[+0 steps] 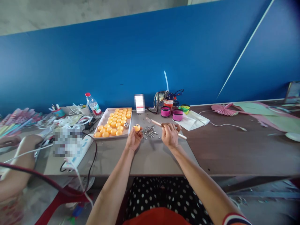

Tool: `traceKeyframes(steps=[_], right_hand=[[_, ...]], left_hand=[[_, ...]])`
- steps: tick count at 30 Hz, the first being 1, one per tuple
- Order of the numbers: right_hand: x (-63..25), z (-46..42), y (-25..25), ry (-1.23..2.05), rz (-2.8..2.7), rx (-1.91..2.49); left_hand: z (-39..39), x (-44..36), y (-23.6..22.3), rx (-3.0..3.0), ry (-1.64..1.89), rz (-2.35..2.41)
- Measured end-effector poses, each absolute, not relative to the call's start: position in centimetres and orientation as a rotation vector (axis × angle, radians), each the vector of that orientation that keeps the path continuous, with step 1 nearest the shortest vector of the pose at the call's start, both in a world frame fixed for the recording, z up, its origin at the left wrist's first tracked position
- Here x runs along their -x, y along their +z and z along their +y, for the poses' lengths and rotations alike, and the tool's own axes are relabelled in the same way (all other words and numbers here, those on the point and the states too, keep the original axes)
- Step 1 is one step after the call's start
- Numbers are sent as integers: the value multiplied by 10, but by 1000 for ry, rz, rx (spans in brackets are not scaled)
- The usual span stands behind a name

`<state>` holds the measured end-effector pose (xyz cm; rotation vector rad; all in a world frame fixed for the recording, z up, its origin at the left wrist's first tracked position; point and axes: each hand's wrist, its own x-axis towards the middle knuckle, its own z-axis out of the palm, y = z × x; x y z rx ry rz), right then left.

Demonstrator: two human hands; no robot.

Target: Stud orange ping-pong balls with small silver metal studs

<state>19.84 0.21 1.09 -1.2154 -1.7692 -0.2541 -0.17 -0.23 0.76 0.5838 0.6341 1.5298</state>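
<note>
In my left hand (134,140) is an orange table tennis ball (137,127) with a dark mark on its upper side, held between my fingers. My right hand (170,135) is wrapped round a brush (154,122) with a long pale handle, its flat tip pointing left toward the ball but apart from it. On the table between my hands lies a loose pile of small shiny silver pieces (150,132). Left of my left hand, a shallow white box (130,117) holds many orange balls and one silvery ball (126,125) at its right side.
A water bottle (93,104), tangled cables and a white power strip (81,153) stand left. Behind the pile are pink tape rolls (177,115) and white paper (187,122). A pink paper fan (224,109) lies right. Another person's arm (25,159) reaches in at far left.
</note>
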Motion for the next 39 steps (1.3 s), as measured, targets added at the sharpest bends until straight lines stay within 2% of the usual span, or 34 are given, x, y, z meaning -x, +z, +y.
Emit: traceKeyframes(steps=[14,22,30,39], right_hand=[[-225,32,-15,-341,-1673,1647],[-235,41,-27,-193,-1588,1822],[-234,41,-27,-201,-1510,1674],[-204,19,-1,79,-2365,1265]], left_hand=[[-5,1,10,-626,1509,636],[-2,2,7,-673,1509,606],[-6,-1,11,-713,1466,580],[-7,-1,9,-741,1455,605]])
